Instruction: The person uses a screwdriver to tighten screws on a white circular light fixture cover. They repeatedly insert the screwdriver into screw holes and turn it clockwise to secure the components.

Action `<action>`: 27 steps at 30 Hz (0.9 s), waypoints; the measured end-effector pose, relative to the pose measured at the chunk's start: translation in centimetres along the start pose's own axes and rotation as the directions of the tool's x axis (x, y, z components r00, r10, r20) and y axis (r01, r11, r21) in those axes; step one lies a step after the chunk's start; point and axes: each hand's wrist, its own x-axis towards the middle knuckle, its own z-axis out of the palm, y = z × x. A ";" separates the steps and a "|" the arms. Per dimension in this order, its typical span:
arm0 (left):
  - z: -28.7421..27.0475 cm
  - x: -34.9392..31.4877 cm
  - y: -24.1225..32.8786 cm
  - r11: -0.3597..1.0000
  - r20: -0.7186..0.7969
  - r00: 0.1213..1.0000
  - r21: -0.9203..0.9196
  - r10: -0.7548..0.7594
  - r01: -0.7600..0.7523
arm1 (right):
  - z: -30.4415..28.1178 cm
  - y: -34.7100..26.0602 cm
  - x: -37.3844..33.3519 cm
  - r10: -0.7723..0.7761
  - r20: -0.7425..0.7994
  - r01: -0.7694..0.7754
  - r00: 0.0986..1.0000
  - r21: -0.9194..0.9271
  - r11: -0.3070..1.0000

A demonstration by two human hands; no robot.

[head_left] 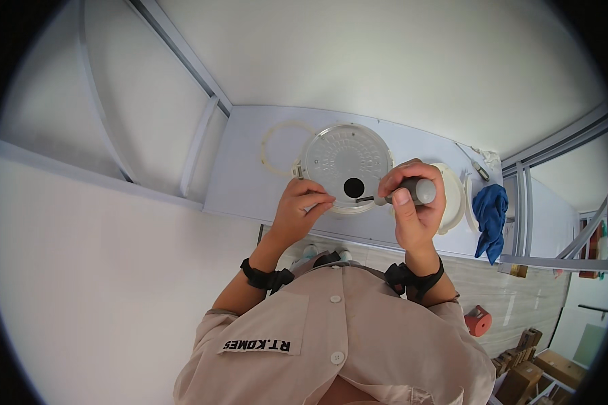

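Note:
My right hand (413,202) is wrapped round the grey handle of a screwdriver (422,191). Its dark shaft points left, and the tip is close to the near rim of a round, whitish, translucent disc-shaped housing (338,162). A black round spot (353,187) shows on the housing's near part. At the near-left rim, my left hand (304,208) has thumb and fingers pinched together, close to the screwdriver tip. Whatever lies between those fingertips is too small to make out. A small latch-like part (296,169) sits on the housing's left edge.
A thin cream ring (267,150) lies behind and left of the housing on the white table (240,182). To the right are a round cream lid (451,199), a second screwdriver (479,170) and a blue cloth (490,219) over the edge. Walls and metal frames enclose the table.

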 end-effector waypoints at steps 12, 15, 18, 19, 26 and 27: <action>0.3 -0.1 -0.3 1.000 -0.025 1.000 -0.024 0.010 -0.011 | 0.8 -0.4 0.8 -0.011 0.066 0.001 0.998 0.152 0.988; 0.3 -0.1 -0.4 1.000 -0.018 1.000 -0.024 0.005 -0.006 | 1.5 -0.3 0.9 -0.001 0.032 -0.002 0.999 0.102 0.995; 0.4 -0.1 -0.7 1.000 -0.022 1.000 -0.024 0.014 -0.015 | 2.0 -0.2 1.3 -0.009 0.074 -0.002 0.997 0.152 0.988; 0.4 -0.2 -0.8 0.999 -0.025 0.999 -0.023 0.022 -0.022 | 2.0 -0.1 1.2 -0.002 0.087 -0.010 0.996 0.141 0.990; 0.4 -0.1 -0.8 0.999 -0.046 0.998 -0.012 0.030 -0.031 | 2.3 0.7 1.0 0.021 0.130 -0.035 0.991 0.111 0.993; 0.3 0.0 -0.7 0.999 -0.045 0.998 -0.011 0.033 -0.034 | 2.4 0.7 1.0 0.025 0.132 -0.041 0.991 0.113 0.993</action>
